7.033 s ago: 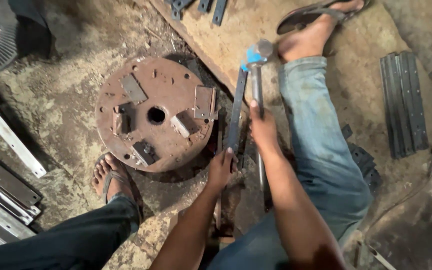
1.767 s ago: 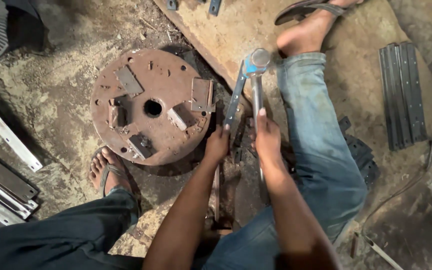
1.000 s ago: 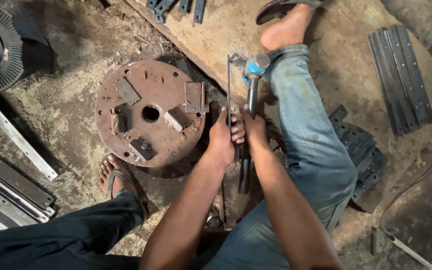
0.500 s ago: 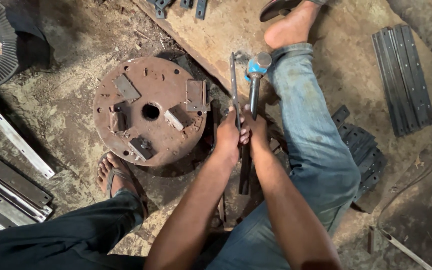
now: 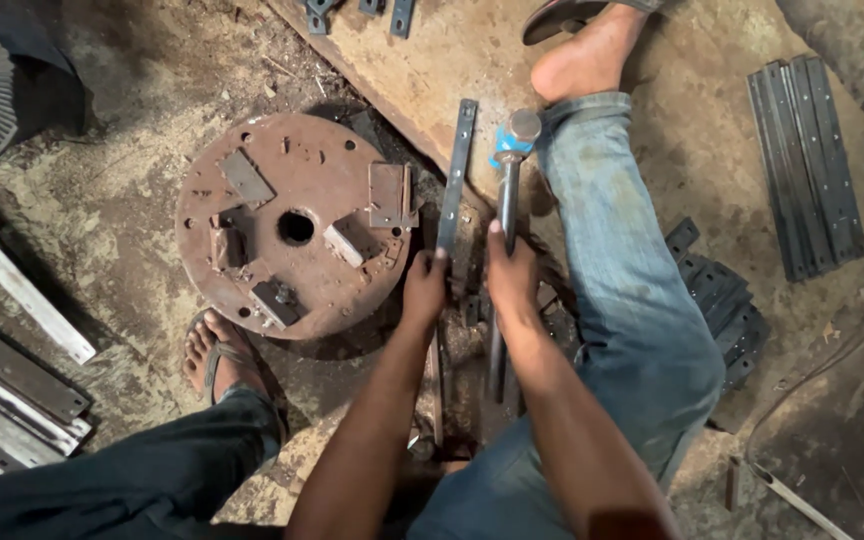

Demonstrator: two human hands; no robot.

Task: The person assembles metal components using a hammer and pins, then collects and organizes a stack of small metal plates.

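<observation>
The left hand [image 5: 424, 290] is clenched around the lower part of a flat perforated metal strip [image 5: 455, 175], which runs up and away from the fingers toward the wooden board [image 5: 432, 60], its far end lying on the board's edge. Just beside it, the right hand [image 5: 512, 280] grips the shaft of a hammer [image 5: 508, 190]; the fingers are wrapped about the middle of the handle, the round steel head with its blue collar points away from the person near the bare foot [image 5: 582, 55], and the rest of the handle runs back under the wrist. Strip and hammer lie nearly parallel, close but apart. To the left of the strip sits a rusty round plate [image 5: 292, 220] with small blocks welded on it and a centre hole. A stack of dark flat bars [image 5: 807, 160] lies well apart on the right, on the dirt floor.
</observation>
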